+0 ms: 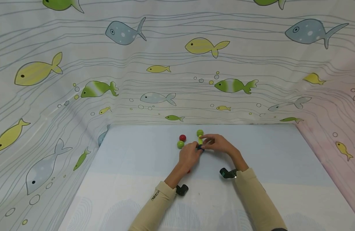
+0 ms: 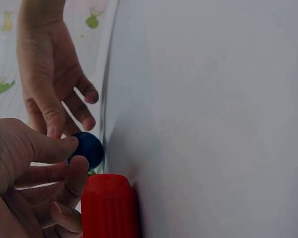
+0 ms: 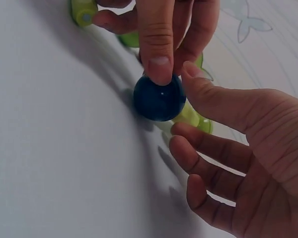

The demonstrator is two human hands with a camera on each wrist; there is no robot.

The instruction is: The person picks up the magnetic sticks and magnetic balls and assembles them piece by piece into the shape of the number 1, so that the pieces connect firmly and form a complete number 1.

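Note:
Between thumb and fingers, my left hand [image 1: 190, 157] pinches a dark blue ball [image 3: 159, 101]. My right hand [image 1: 219, 143] is close by with its fingers spread and slightly bent; in the right wrist view its thumb tip is right at the ball's edge. Just beyond the ball lies a yellow-green stick-like piece [image 1: 200, 140], with a green ball [image 1: 200, 132] at its far end. A red ribbed cylinder [image 2: 109, 208] is beside the left hand in the left wrist view, mostly hidden by that hand from the head.
Left of the hands, a red ball [image 1: 182, 138] and another green ball [image 1: 180, 144] sit side by side on the pale table [image 1: 137, 154]. Fish-patterned cloth walls [image 1: 154, 109] rise at the back and sides. Black wrist cameras [image 1: 228, 173] stick out from both sleeves.

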